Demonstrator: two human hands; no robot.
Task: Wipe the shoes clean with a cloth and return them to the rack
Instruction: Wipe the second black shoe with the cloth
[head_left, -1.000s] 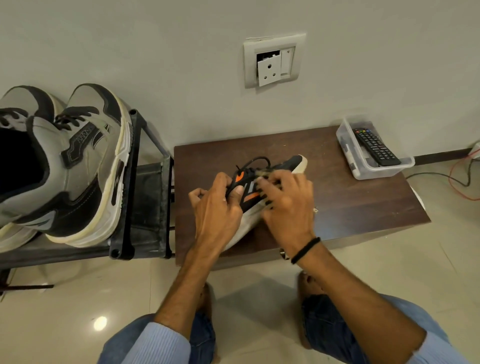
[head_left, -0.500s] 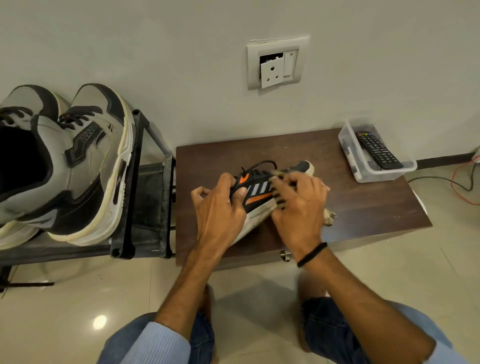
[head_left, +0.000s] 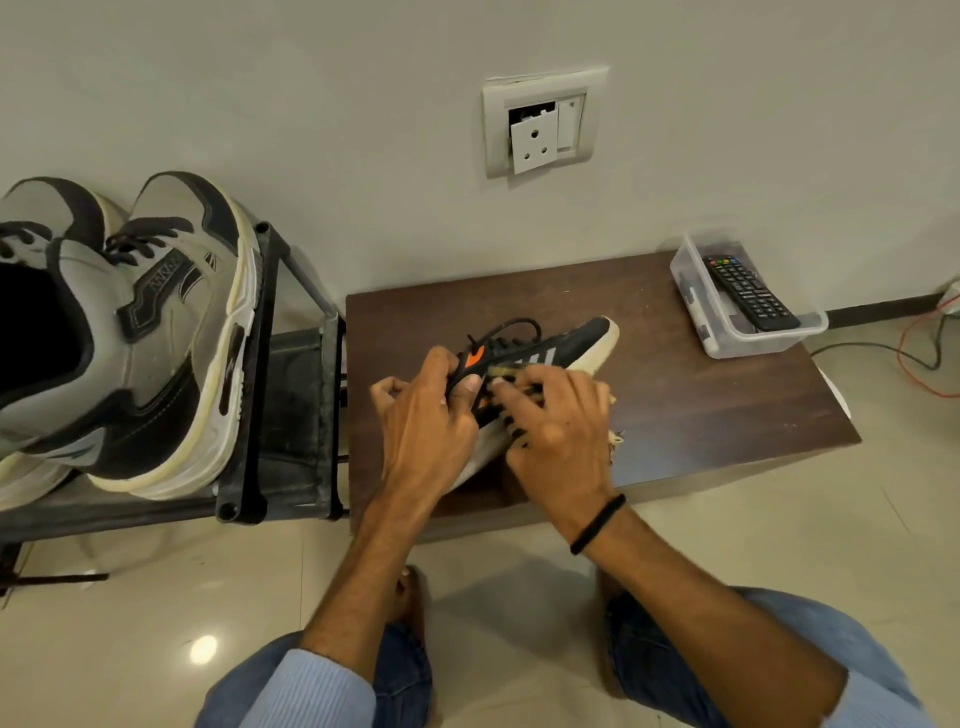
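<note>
tbh cloth (head_left: 615, 441) mostly hidden under our right hand (head_left: 556, 431), clutched vs 1 black shoe (head_left: 576, 345) on table (head_left: 701, 405); left hand (head_left: 426, 415) grips its collar; 2 grey shoes (head_left: 171, 332) on rack (head_left: 291, 415), 1 cut off

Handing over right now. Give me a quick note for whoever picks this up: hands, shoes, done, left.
Left hand grips the black shoe by its laced top, on the brown table.
Right hand holds the cloth against the shoe's side.
Grey pair sits on the rack, left of the table.
Done: nothing certain; wiping is under way.
Left: finish this shoe, put it on the rack.
</note>
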